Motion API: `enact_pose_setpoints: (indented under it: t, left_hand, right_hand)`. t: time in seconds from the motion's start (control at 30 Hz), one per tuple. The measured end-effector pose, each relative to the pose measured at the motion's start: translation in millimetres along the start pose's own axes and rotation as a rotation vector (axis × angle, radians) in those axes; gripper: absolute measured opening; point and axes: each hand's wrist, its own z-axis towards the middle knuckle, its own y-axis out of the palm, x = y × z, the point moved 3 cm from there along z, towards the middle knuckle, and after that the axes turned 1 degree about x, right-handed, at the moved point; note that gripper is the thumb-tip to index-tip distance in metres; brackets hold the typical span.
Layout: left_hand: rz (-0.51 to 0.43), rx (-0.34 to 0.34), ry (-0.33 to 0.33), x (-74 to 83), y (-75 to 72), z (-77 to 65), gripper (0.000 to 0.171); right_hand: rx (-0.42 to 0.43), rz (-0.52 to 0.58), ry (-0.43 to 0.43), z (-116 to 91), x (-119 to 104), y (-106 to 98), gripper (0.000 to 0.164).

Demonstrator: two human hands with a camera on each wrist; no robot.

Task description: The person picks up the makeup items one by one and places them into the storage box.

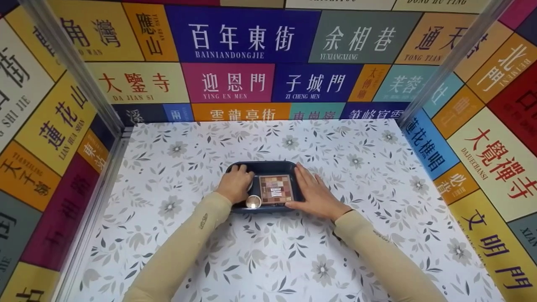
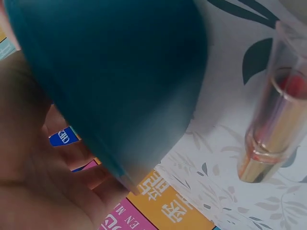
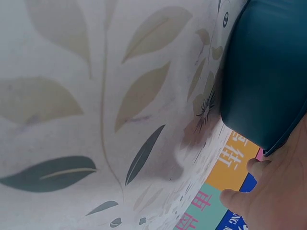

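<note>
A dark teal-blue tray (image 1: 268, 167) lies between both hands in the head view. It holds a square palette (image 1: 275, 189) of brown and pink checks and a small round shiny item (image 1: 253, 202) near the front wall. My left hand (image 1: 235, 184) grips the tray's left end with bent fingers, covering what lies beneath it. My right hand (image 1: 316, 195) holds the right end, its thumb at the front corner and its fingers along the side. In the left wrist view, a lipstick (image 2: 273, 129) with a clear cap and gold base shows beside the tray's teal wall (image 2: 120, 72).
A white tabletop (image 1: 293, 256) printed with grey flowers and leaves spreads around the tray. Panels of coloured signs (image 1: 243, 37) with large characters close off the back and both sides, with clear strips (image 1: 457, 50) at the corners.
</note>
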Motion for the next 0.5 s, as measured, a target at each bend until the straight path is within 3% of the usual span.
enact_pose_setpoints:
  t: [0.5]
  left_hand:
    - [0.019,-0.060,0.025,1.0,10.1,5.1,0.050]
  right_hand:
    - [0.003,-0.002,-0.031,0.0,-0.4,-2.4,0.116]
